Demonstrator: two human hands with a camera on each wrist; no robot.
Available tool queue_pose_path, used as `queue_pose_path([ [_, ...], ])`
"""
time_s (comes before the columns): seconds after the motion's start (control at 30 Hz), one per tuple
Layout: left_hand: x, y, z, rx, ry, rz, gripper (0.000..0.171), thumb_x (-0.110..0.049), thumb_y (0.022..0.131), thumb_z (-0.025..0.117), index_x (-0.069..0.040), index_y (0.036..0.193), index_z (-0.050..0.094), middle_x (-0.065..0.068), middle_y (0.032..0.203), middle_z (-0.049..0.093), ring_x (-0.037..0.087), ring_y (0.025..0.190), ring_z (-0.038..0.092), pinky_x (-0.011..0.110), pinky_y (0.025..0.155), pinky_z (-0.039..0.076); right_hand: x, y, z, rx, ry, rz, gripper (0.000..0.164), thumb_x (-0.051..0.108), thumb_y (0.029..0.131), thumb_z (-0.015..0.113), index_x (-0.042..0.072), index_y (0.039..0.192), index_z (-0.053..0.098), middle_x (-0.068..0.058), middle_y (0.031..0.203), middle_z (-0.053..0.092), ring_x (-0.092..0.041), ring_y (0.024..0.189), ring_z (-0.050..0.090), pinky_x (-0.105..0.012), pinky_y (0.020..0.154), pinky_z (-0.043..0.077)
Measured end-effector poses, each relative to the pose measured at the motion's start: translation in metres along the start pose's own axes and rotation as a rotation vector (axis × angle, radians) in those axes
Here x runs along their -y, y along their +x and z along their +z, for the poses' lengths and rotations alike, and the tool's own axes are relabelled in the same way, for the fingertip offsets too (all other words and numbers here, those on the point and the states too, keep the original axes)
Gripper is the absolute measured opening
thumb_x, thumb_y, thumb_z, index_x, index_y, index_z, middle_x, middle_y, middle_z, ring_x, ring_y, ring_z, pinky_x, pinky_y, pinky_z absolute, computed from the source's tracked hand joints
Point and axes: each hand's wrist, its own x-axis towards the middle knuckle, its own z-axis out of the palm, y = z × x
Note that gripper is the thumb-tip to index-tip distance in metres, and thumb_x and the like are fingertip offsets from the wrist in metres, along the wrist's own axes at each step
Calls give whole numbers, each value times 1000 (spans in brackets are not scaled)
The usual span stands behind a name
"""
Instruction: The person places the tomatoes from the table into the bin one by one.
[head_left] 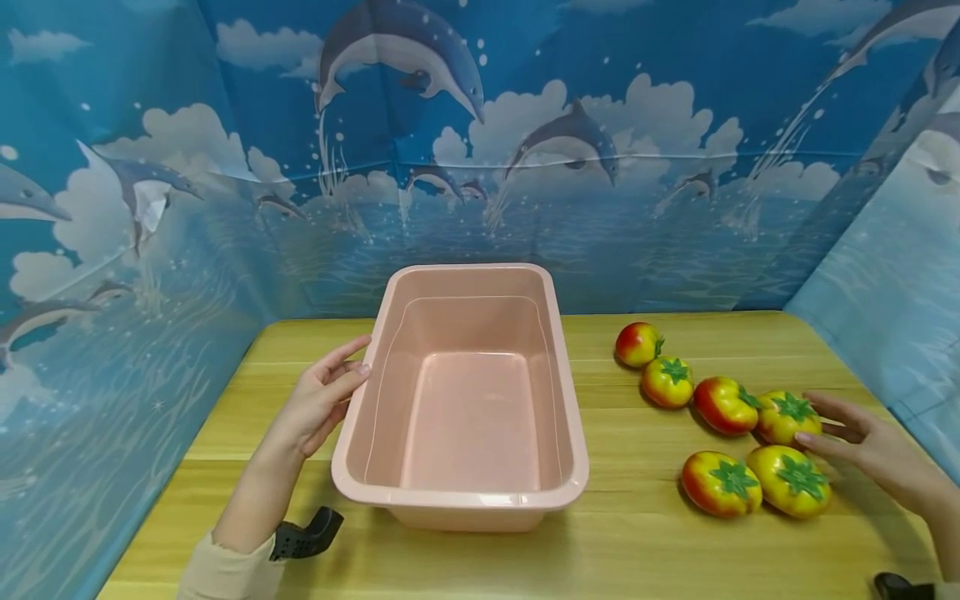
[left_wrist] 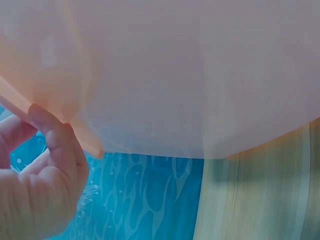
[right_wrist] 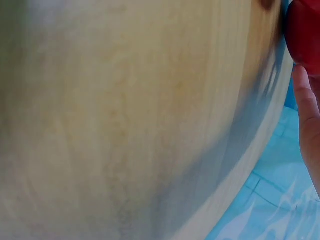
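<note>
A deep pink plastic basin [head_left: 468,498] stands upright on the table with nothing in it. My left hand [head_left: 318,404] holds its left rim, thumb at the edge and curled fingers beside it; the left wrist view shows the fingertips right at the rim, below the basin wall. On the right, my right hand [head_left: 862,442] has thumb and fingers around the side of a red-and-yellow tomato [head_left: 776,423] with a green leafy top. In the right wrist view a finger touches that tomato's red underside [right_wrist: 304,37]. Just in front lies another tomato [head_left: 780,492], close to the thumb.
More tomatoes lie nearby: a front one [head_left: 705,479], a redder one [head_left: 716,408], and two farther back, the yellowish one [head_left: 663,387] and the rearmost [head_left: 633,343]. Blue dolphin-print cloth [head_left: 585,225] hangs around the wooden table [head_left: 622,542].
</note>
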Motion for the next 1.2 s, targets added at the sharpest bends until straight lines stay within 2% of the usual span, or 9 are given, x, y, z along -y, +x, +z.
queue_pose_path([
  [0.13,-1,1,1,7,-3,-5,57,-7,96,49,-2,146,23,3,100,58,10,84,63,23,72,55,1,1,-3,-2,-42,7,83,34,94,54,-10,144,4,-42,141,9,-62,114,27,-54,79,48],
  [0.23,-2,1,3,11,-12,-8,57,-7,96,50,-1,146,23,4,100,57,11,84,63,23,72,55,1,1,-4,-10,-60,4,83,34,94,54,-11,144,6,-42,140,11,-61,114,29,-54,80,48],
  [0.43,-2,0,4,0,-36,-9,56,-6,96,49,-2,146,24,3,98,58,11,84,63,23,71,55,3,2,-9,-11,-32,20,83,36,95,53,-9,145,4,-44,140,8,-65,115,23,-67,82,37],
  [0.67,-1,1,5,-8,-56,0,56,-5,96,48,-2,146,24,2,97,59,10,83,64,23,70,55,11,1,-16,-71,-30,9,82,35,95,52,-1,148,2,-39,144,2,-64,114,22,-69,82,33],
  [0.93,0,2,6,-12,-72,-7,56,-4,95,48,-3,146,25,2,95,60,10,81,64,23,69,55,35,4,-27,-105,-29,-23,80,33,95,52,6,149,-1,-38,145,0,-63,115,19,-70,84,29],
  [1.2,-1,1,4,-17,-64,-17,56,-3,95,48,-3,146,25,2,95,59,10,81,64,22,70,55,74,15,-36,-130,-62,-83,79,31,95,53,2,149,3,-39,144,7,-62,115,23,-73,84,26],
])
